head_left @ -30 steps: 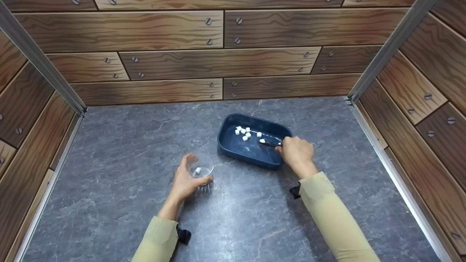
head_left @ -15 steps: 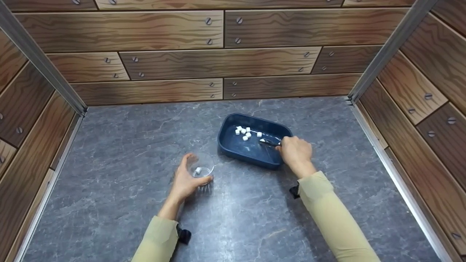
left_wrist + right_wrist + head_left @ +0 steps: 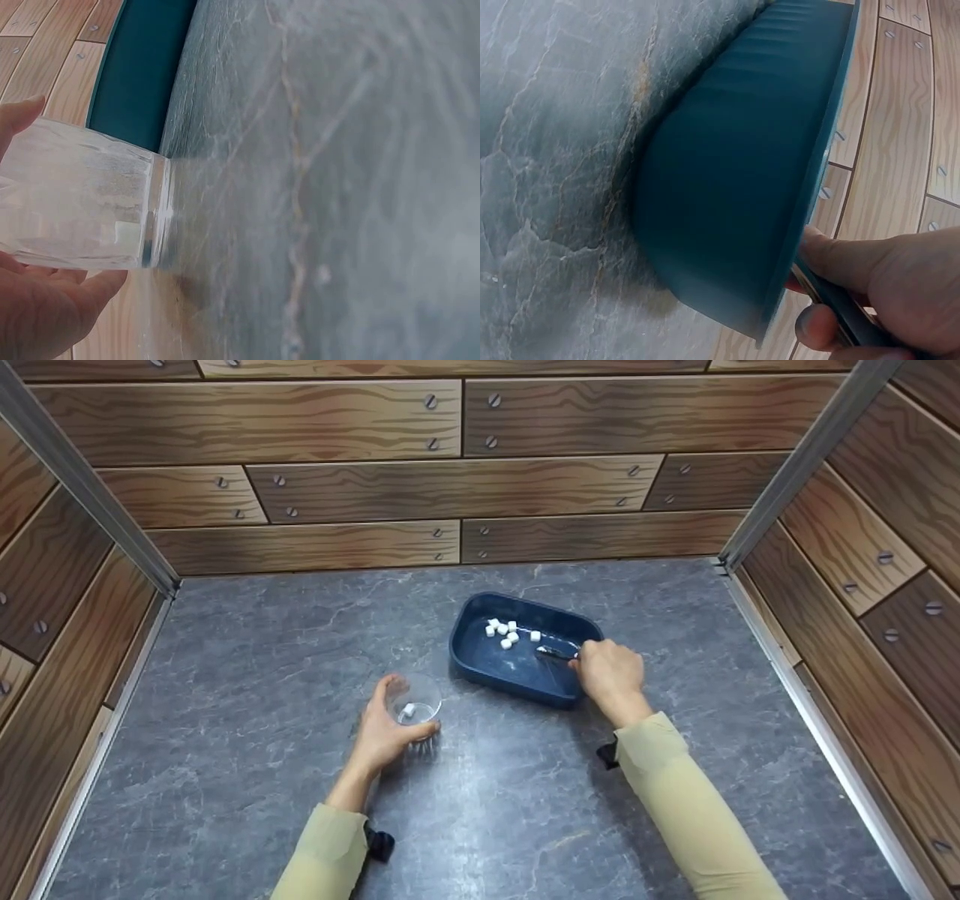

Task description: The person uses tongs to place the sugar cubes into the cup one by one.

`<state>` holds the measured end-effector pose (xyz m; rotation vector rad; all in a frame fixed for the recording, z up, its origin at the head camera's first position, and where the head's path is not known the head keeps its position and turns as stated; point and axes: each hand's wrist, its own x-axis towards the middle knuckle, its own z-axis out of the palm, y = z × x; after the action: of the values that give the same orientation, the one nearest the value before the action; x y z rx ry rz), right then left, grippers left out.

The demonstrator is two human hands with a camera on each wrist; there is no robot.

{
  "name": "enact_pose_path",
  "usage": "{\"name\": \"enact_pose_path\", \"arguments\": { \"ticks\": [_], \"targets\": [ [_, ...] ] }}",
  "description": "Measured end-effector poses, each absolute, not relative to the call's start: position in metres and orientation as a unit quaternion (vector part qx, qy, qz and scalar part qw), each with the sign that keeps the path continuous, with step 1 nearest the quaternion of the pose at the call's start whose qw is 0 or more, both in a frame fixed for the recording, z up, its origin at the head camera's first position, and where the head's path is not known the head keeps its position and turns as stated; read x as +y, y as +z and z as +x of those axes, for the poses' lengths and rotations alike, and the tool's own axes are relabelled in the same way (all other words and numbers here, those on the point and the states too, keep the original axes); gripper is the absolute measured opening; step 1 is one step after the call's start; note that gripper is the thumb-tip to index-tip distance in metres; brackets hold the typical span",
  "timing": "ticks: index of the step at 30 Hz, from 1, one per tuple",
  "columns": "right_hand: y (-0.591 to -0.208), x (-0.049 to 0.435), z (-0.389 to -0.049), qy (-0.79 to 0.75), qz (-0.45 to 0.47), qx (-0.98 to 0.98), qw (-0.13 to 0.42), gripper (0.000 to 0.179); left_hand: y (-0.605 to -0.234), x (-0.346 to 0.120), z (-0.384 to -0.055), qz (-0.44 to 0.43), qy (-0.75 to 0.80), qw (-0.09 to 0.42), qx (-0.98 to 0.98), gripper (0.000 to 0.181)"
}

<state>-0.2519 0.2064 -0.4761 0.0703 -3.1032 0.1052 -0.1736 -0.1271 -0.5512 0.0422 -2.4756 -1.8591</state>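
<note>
My left hand grips a clear cup between thumb and fingers. The cup stands upright on the tabletop, with one small white cube inside at the bottom; the left wrist view shows the cup from the side. Over the near right rim of a dark blue tray, my right hand pinches slim dark tongs. Their shiny tip reaches low into the tray, with a little white showing at it. Several white cubes lie clustered in the tray's left half, and a single cube sits near the tip.
The tray stands right of the cup on a grey marbled tabletop. Wood-patterned panels wall in the back and both sides, with metal strips along the corners and side edges.
The tongs' tip has shifted slightly over the white cube that showed at it earlier, leaving less of that cube visible. The left hand and the cup have stayed put.
</note>
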Motion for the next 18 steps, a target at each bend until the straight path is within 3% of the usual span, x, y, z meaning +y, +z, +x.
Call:
{"name": "enact_pose_path", "arguments": {
  "ticks": [18],
  "targets": [
    [-0.458, 0.203, -0.235, 0.062, 0.035, -0.997, 0.034, 0.028, -0.553, -0.127, -0.173, 0.001, -0.595, 0.037, -0.803, 0.095]
  ]
}}
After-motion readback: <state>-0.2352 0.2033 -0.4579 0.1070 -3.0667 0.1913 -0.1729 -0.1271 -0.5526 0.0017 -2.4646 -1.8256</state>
